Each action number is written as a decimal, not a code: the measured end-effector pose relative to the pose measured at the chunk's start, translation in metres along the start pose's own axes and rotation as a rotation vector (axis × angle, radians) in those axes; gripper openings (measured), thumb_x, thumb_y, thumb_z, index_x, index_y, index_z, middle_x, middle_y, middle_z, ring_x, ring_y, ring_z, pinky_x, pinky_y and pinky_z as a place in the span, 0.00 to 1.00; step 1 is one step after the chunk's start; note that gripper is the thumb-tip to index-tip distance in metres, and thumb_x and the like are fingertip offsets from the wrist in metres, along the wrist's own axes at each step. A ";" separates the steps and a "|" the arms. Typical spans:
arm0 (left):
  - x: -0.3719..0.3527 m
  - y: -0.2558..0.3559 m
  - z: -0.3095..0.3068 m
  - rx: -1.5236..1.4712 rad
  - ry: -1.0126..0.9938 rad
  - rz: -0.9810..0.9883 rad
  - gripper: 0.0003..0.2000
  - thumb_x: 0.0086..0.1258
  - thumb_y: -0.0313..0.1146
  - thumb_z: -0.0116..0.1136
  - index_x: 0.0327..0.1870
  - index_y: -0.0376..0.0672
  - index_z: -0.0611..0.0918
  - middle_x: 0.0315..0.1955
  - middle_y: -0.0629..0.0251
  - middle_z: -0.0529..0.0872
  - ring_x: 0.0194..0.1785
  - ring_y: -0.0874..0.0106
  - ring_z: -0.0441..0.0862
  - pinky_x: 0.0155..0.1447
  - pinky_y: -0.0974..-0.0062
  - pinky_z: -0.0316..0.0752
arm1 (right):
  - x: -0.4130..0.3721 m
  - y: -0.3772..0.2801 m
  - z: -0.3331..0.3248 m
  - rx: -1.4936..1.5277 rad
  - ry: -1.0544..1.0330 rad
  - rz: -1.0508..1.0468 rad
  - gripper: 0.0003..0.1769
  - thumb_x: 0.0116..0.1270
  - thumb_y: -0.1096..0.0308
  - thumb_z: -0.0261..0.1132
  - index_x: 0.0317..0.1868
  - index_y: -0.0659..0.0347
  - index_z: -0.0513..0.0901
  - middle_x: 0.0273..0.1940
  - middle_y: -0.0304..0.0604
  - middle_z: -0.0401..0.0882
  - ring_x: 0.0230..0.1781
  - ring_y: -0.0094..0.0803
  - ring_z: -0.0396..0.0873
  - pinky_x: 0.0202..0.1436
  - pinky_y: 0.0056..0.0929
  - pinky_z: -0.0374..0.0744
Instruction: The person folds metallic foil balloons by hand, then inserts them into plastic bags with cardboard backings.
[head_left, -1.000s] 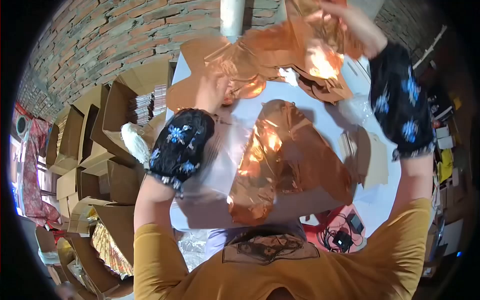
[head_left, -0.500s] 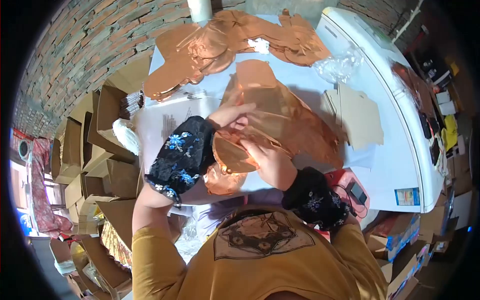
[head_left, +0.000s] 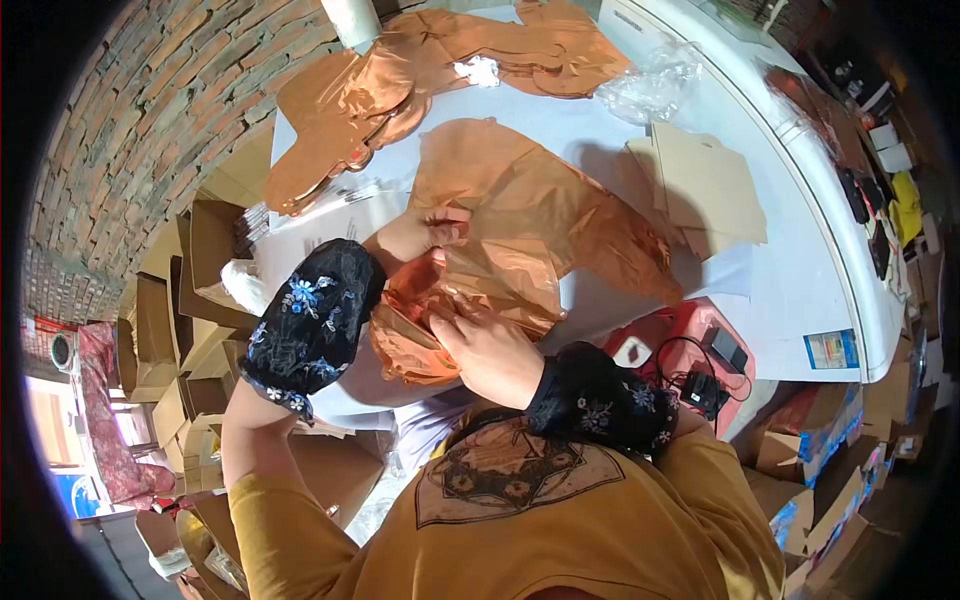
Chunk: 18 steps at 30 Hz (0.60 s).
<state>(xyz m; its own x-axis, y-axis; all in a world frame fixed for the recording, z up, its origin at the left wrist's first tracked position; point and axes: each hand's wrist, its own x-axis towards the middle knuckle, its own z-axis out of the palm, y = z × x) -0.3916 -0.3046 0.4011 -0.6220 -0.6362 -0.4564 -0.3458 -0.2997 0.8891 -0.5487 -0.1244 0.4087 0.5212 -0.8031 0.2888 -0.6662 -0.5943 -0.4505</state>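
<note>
A flat, uninflated copper-coloured foil balloon (head_left: 500, 190) lies across the white table in front of me, its near end bunched and folded close to my body. My left hand (head_left: 415, 235) is closed at the balloon's left edge, fingers curled and thumb toward the foil. Lower and to the right, my right hand (head_left: 487, 355) grips the gathered foil, its fingertips pressed into the folds. Exactly what lies between the fingers is partly hidden by creases. More copper foil balloons (head_left: 340, 110) are spread flat in a pile along the table's far side.
Beige card sheets (head_left: 705, 185) and crumpled clear plastic (head_left: 655, 85) lie to the right. A red tray (head_left: 685, 340) holds a dark device and a cable near my right forearm. Cardboard boxes (head_left: 215, 240) stand at the left, beside a brick wall (head_left: 150, 130).
My view has shifted, and both hands appear further left with the bunched foil. The balloon's upper part lies flatter and more spread out. More of the red tray shows.
</note>
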 end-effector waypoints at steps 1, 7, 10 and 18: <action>0.000 0.001 0.001 0.013 0.016 -0.008 0.19 0.76 0.28 0.53 0.67 0.39 0.72 0.54 0.70 0.78 0.52 0.78 0.77 0.49 0.78 0.75 | -0.002 0.002 0.003 0.003 -0.006 0.008 0.30 0.56 0.75 0.60 0.62 0.71 0.70 0.59 0.60 0.74 0.63 0.55 0.71 0.60 0.45 0.76; 0.004 0.006 0.006 0.103 0.082 -0.022 0.16 0.76 0.29 0.55 0.63 0.40 0.75 0.45 0.74 0.80 0.43 0.81 0.78 0.45 0.81 0.73 | -0.007 0.003 0.004 -0.013 -0.064 -0.001 0.31 0.60 0.68 0.62 0.63 0.72 0.69 0.61 0.61 0.72 0.67 0.58 0.67 0.67 0.46 0.71; 0.022 -0.021 -0.002 0.139 0.079 0.096 0.14 0.76 0.29 0.56 0.60 0.41 0.77 0.39 0.75 0.80 0.39 0.83 0.75 0.42 0.83 0.72 | -0.016 0.005 0.004 -0.011 -0.070 -0.038 0.38 0.63 0.56 0.68 0.66 0.71 0.67 0.65 0.59 0.68 0.71 0.54 0.63 0.73 0.44 0.64; 0.016 -0.017 0.005 0.111 0.116 0.107 0.14 0.74 0.21 0.51 0.58 0.41 0.78 0.35 0.75 0.78 0.33 0.82 0.73 0.37 0.84 0.69 | -0.015 0.147 -0.036 -0.219 0.424 0.188 0.24 0.68 0.69 0.60 0.63 0.66 0.70 0.64 0.52 0.69 0.68 0.53 0.65 0.71 0.47 0.64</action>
<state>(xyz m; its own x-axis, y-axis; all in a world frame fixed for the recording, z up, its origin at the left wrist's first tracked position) -0.3996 -0.3060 0.3785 -0.5769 -0.7397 -0.3465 -0.3613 -0.1494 0.9204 -0.6736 -0.2010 0.3688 0.1493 -0.8164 0.5578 -0.8475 -0.3963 -0.3532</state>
